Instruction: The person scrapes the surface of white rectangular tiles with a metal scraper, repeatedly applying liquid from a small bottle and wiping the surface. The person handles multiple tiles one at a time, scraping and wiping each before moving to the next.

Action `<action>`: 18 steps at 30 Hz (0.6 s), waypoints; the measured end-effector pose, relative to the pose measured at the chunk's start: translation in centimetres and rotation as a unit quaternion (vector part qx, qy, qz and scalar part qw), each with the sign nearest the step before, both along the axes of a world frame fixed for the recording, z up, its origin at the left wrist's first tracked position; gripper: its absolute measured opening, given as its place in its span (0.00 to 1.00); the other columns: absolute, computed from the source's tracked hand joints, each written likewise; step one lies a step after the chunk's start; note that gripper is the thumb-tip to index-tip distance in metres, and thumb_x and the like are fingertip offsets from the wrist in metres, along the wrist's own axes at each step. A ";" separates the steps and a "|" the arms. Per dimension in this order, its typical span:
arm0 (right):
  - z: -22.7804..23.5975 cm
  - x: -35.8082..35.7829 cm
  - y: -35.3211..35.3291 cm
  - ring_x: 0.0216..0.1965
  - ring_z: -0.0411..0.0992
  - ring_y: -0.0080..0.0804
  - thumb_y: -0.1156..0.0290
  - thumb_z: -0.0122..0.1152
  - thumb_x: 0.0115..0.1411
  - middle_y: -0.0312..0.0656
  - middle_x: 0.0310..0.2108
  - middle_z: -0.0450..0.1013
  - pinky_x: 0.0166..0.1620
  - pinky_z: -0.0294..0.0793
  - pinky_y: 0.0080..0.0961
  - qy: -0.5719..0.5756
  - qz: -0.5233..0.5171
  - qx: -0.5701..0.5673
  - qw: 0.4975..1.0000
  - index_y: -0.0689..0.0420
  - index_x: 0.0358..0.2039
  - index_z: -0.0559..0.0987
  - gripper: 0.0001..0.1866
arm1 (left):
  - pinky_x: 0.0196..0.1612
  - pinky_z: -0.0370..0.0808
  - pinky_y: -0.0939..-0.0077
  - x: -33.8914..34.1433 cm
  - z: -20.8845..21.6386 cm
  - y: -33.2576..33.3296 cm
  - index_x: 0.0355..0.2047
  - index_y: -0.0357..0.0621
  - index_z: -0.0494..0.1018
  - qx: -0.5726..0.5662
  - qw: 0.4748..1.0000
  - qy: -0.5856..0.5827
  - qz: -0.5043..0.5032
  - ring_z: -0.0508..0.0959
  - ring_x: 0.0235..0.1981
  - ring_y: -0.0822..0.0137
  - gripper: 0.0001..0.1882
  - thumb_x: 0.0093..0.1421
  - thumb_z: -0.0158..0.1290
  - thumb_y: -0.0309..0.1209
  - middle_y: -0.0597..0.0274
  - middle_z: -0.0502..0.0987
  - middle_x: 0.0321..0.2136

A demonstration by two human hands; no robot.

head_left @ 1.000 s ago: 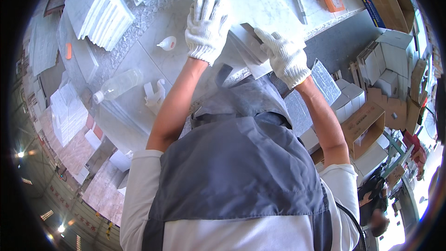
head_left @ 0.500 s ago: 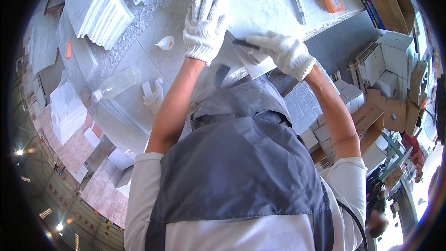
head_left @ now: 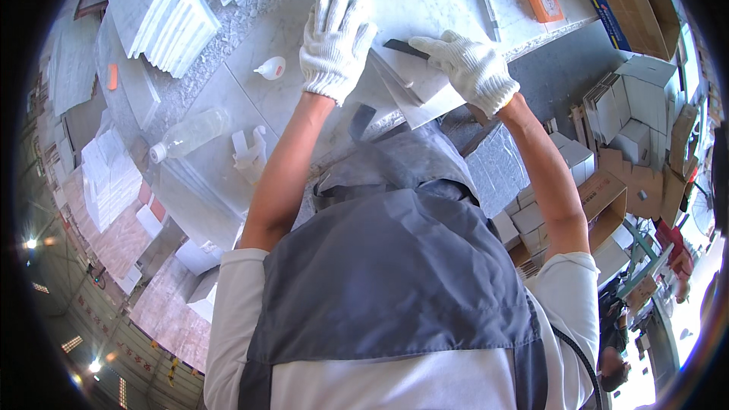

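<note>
My left hand [head_left: 336,49], in a white knit glove, lies flat on the near left part of a pale marble slab [head_left: 395,1], fingers stretched forward and holding nothing. Closed around a thin, dark, flat strip-like tool [head_left: 406,48] is my gloved right hand [head_left: 474,72]. Its dark end points left, above the slab's near edge; whether it touches the stone I cannot tell. Below the right hand, thin pale stone pieces [head_left: 419,103] stick out toward my apron. The tool's gripped end is hidden by the glove.
Left of my left hand are a small white squeeze bottle [head_left: 267,69], a clear plastic bottle [head_left: 194,134] and stacked tiles [head_left: 163,19]. Far right on the bench lie an orange block [head_left: 541,1] and a long slim tool [head_left: 487,7]. Cardboard boxes [head_left: 645,106] stand at right.
My right hand, with the dark strip in it, has shifted forward, away from my body, uncovering more of the stone pieces below. My left hand stays where it was.
</note>
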State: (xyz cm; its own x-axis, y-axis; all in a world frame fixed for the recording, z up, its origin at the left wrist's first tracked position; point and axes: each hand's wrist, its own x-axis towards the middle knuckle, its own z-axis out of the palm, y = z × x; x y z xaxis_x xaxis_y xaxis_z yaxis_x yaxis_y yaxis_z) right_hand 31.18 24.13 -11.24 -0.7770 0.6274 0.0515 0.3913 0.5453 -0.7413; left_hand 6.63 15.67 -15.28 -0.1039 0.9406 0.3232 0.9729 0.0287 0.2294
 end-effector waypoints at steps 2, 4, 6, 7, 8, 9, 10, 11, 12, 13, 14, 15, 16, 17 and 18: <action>0.0 0.0 0.1 0.34 0.79 0.43 0.80 0.56 0.62 0.45 0.35 0.77 0.38 0.79 0.35 -0.050 0.053 0.050 0.996 0.48 0.57 0.82 0.24 | 0.66 0.65 0.47 0.0 0.0 0.0 0.58 0.51 0.73 -0.001 1.000 0.003 0.000 0.64 0.66 0.49 0.23 0.66 0.54 0.45 0.57 0.68 0.61; -0.1 0.0 0.0 0.34 0.79 0.44 0.80 0.55 0.62 0.46 0.36 0.77 0.39 0.79 0.35 -0.084 0.097 0.072 0.989 0.47 0.58 0.81 0.24 | 0.66 0.65 0.47 0.0 0.0 0.0 0.58 0.51 0.73 0.003 1.000 0.008 -0.004 0.64 0.66 0.49 0.23 0.66 0.54 0.45 0.57 0.68 0.61; -0.1 0.1 0.0 0.34 0.79 0.44 0.80 0.56 0.61 0.45 0.36 0.77 0.38 0.79 0.35 -0.061 0.091 0.110 0.988 0.46 0.58 0.81 0.25 | 0.66 0.65 0.48 0.0 0.1 0.0 0.58 0.51 0.73 0.005 1.000 0.009 -0.005 0.64 0.66 0.49 0.23 0.66 0.54 0.45 0.57 0.69 0.60; -0.1 0.1 0.0 0.33 0.79 0.43 0.80 0.56 0.61 0.45 0.36 0.77 0.38 0.79 0.35 -0.052 0.101 0.120 0.986 0.45 0.57 0.81 0.25 | 0.66 0.65 0.48 0.0 0.1 0.0 0.58 0.51 0.73 0.005 1.000 0.010 -0.006 0.64 0.66 0.49 0.23 0.66 0.54 0.45 0.57 0.69 0.60; -0.1 0.1 0.1 0.34 0.79 0.43 0.80 0.56 0.61 0.45 0.36 0.77 0.38 0.79 0.35 -0.054 0.090 0.093 0.990 0.45 0.57 0.81 0.25 | 0.66 0.65 0.48 0.0 0.2 0.0 0.58 0.51 0.73 0.005 1.000 0.008 -0.007 0.64 0.66 0.48 0.23 0.66 0.54 0.45 0.57 0.69 0.60; -0.2 0.1 0.1 0.34 0.78 0.43 0.80 0.56 0.61 0.44 0.37 0.77 0.39 0.79 0.35 -0.057 0.077 0.065 0.993 0.45 0.58 0.81 0.26 | 0.67 0.65 0.48 0.0 0.3 0.0 0.58 0.51 0.73 0.004 1.000 0.004 -0.009 0.64 0.65 0.48 0.23 0.66 0.54 0.45 0.56 0.69 0.60; -0.2 0.1 0.2 0.35 0.78 0.43 0.80 0.56 0.60 0.44 0.37 0.77 0.40 0.79 0.35 -0.042 0.038 0.047 0.997 0.44 0.58 0.81 0.26 | 0.67 0.65 0.48 0.0 0.3 0.0 0.58 0.51 0.73 0.003 1.000 0.000 -0.010 0.64 0.65 0.48 0.23 0.66 0.54 0.45 0.56 0.69 0.60; -0.4 0.1 0.2 0.35 0.78 0.43 0.81 0.56 0.60 0.44 0.37 0.77 0.40 0.79 0.35 -0.059 0.069 0.052 0.995 0.44 0.58 0.81 0.26 | 0.66 0.65 0.48 0.0 0.3 0.0 0.58 0.51 0.73 0.005 1.000 0.003 -0.008 0.64 0.65 0.48 0.23 0.66 0.54 0.45 0.56 0.69 0.59; -0.5 0.2 0.0 0.35 0.78 0.43 0.81 0.55 0.60 0.44 0.36 0.76 0.40 0.79 0.35 -0.056 0.073 0.067 0.994 0.44 0.58 0.81 0.27 | 0.66 0.65 0.48 0.0 0.3 0.0 0.58 0.51 0.73 0.006 1.000 0.007 -0.006 0.65 0.65 0.47 0.23 0.66 0.54 0.45 0.56 0.69 0.59; -0.6 0.2 -0.1 0.35 0.78 0.44 0.82 0.55 0.61 0.44 0.36 0.76 0.40 0.79 0.35 -0.070 0.091 0.062 0.991 0.44 0.58 0.80 0.27 | 0.66 0.65 0.47 0.0 0.3 0.0 0.58 0.51 0.73 0.011 1.000 0.011 -0.008 0.65 0.64 0.47 0.23 0.66 0.54 0.45 0.56 0.69 0.59; -0.7 0.2 -0.2 0.34 0.78 0.44 0.83 0.54 0.60 0.44 0.34 0.76 0.40 0.79 0.35 -0.052 0.105 0.118 0.986 0.44 0.59 0.80 0.28 | 0.66 0.65 0.47 -0.1 0.2 0.0 0.58 0.51 0.73 0.010 1.000 0.010 -0.007 0.65 0.64 0.47 0.23 0.66 0.54 0.45 0.56 0.69 0.59; -0.8 0.3 -0.1 0.33 0.78 0.45 0.83 0.54 0.61 0.44 0.34 0.77 0.39 0.79 0.35 -0.040 0.086 0.126 0.987 0.45 0.58 0.81 0.27 | 0.66 0.65 0.47 -0.1 0.1 0.0 0.58 0.51 0.73 0.013 1.000 0.009 -0.009 0.65 0.64 0.47 0.23 0.65 0.54 0.45 0.56 0.69 0.59; -0.9 0.2 -0.1 0.33 0.78 0.45 0.82 0.53 0.61 0.45 0.33 0.77 0.38 0.79 0.35 -0.042 0.090 0.119 0.988 0.45 0.58 0.81 0.27 | 0.66 0.65 0.47 -0.2 0.1 0.0 0.58 0.51 0.73 0.015 1.000 0.009 -0.013 0.65 0.64 0.47 0.23 0.65 0.54 0.45 0.56 0.69 0.59; -0.9 0.2 -0.1 0.32 0.78 0.45 0.82 0.53 0.61 0.45 0.33 0.77 0.38 0.79 0.35 -0.041 0.092 0.111 0.989 0.45 0.58 0.81 0.26 | 0.66 0.65 0.47 -0.2 0.0 0.0 0.58 0.51 0.73 0.016 1.000 0.010 -0.014 0.65 0.64 0.48 0.23 0.65 0.54 0.44 0.56 0.69 0.58; -0.9 0.2 0.0 0.33 0.79 0.44 0.81 0.53 0.62 0.45 0.34 0.77 0.38 0.79 0.35 -0.033 0.074 0.089 0.993 0.46 0.57 0.81 0.25 | 0.66 0.65 0.47 -0.2 0.1 0.0 0.58 0.51 0.73 0.016 1.000 0.010 -0.016 0.65 0.64 0.48 0.23 0.65 0.54 0.44 0.56 0.69 0.58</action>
